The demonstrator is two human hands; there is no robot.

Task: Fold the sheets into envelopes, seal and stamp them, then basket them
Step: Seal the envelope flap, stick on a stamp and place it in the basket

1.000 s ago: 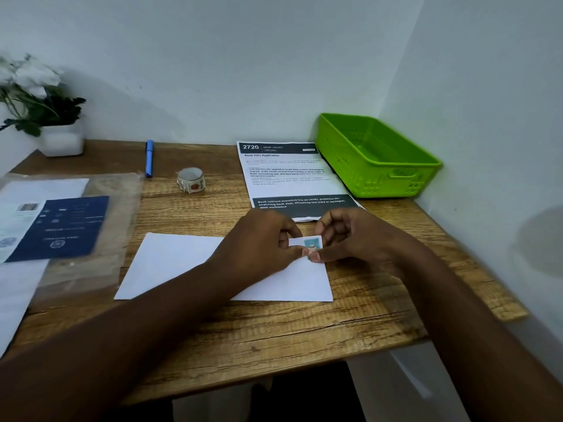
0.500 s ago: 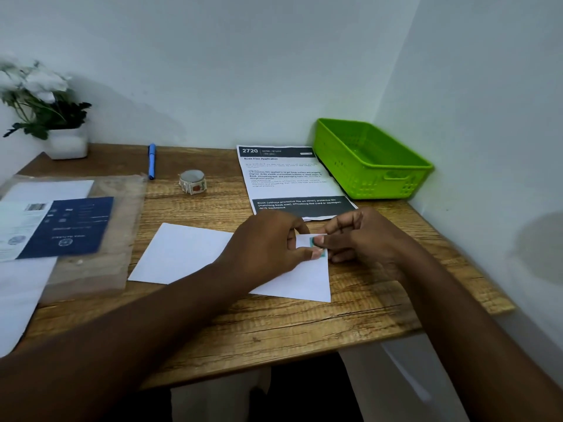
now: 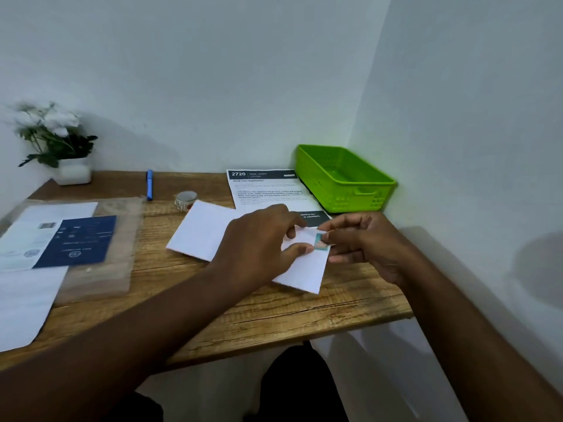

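A white folded envelope (image 3: 201,233) lies slanted across the wooden desk (image 3: 274,315), its right end near the green basket (image 3: 350,199). A small blue-green stamp (image 3: 320,241) sits at the envelope's upper right corner. My left hand (image 3: 259,245) grips the envelope, its thumb on top just left of the stamp and its fingers curled over the far edge. My right hand (image 3: 365,242) pinches the stamped corner, fingertips touching the stamp's right side. The basket is empty.
A printed instruction sheet (image 3: 265,190) lies behind the envelope, beside the basket. A tape roll (image 3: 185,199) and a blue pen (image 3: 149,184) lie further left. A plastic sleeve with a blue booklet (image 3: 76,242), white sheets (image 3: 21,300) and a potted plant (image 3: 58,147) fill the left side.
The envelope has turned and shifted away from me toward the basket, with both hands staying on the stamped corner. The camera has tilted upward.
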